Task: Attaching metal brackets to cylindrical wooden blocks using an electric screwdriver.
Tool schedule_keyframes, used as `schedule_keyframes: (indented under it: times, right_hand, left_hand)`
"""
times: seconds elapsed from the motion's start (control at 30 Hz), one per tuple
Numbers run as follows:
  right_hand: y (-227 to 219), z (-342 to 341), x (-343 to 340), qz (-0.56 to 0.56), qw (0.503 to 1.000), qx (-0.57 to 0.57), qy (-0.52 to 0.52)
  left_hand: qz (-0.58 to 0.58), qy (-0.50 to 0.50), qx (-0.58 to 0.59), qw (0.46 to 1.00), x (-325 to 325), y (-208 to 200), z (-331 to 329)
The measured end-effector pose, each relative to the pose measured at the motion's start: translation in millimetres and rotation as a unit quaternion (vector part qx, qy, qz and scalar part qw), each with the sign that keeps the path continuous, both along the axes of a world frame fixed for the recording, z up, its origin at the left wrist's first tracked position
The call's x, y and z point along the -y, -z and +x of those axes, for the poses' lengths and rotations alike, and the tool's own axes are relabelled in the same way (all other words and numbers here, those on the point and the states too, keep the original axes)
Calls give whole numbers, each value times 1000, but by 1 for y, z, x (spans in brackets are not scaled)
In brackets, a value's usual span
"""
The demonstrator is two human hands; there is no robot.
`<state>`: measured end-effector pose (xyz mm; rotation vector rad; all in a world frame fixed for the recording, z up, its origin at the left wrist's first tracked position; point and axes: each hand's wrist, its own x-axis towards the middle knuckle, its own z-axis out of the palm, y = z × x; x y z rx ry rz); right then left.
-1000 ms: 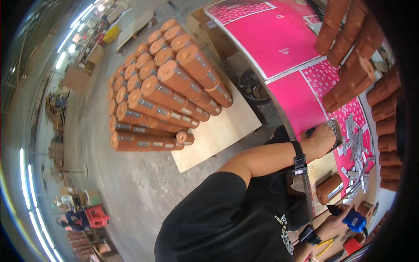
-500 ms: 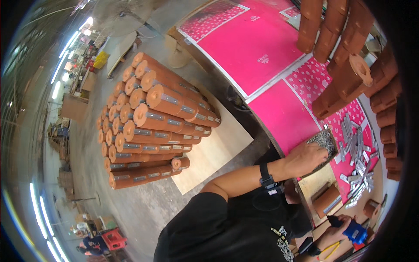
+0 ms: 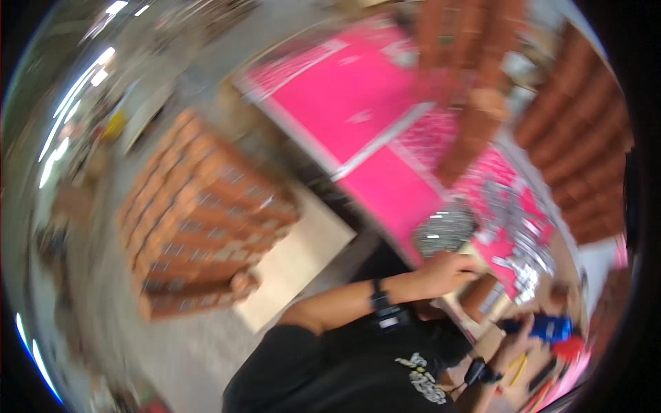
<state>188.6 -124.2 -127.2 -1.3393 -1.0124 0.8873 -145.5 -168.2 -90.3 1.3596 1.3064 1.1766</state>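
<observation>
My left hand [image 3: 449, 272] is just below a heap of small silver screws [image 3: 444, 230]. Its fingers are drawn together, and whatever they hold is too blurred to make out. Close by lies a short brown cylinder [image 3: 476, 297] with a pale metal strip along it. My right hand [image 3: 516, 344] grips a blue and black power screwdriver [image 3: 549, 328], its black tip toward that cylinder. Loose silver metal strips [image 3: 527, 265] are heaped beyond my left hand, to the right of the screws.
A pink patterned sheet [image 3: 372, 117] covers the table. More brown cylinders [image 3: 578, 144] are lined up on the right, and others [image 3: 475, 131] at the back. At left, a large stack of cylinders [image 3: 206, 213] rests on a pale board [image 3: 299, 255].
My left hand has come out of the screws and moved down toward the short cylinder. My right hand keeps the power screwdriver. The whole view has shifted and is smeared by motion.
</observation>
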Motion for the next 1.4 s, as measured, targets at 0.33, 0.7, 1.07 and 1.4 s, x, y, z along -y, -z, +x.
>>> schedule_keyframes:
  times: [0.33,0.7,1.07,1.4]
  right_hand:
    - [-115,-47,31,159,937,-295,-97]
    - [-144,-86,13,237,923,-265,-150]
    - [-139,-97,21,205,931,-252,-167]
    - [-135,-102,21,189,940,-234,-160]
  left_hand:
    - [-95,197,19,976,8,-13,43]
    - [-43,167,5,985,8,-11,57]
    - [23,141,-33,989,15,-16,61]
    - [18,128,-17,991,13,-14,64]
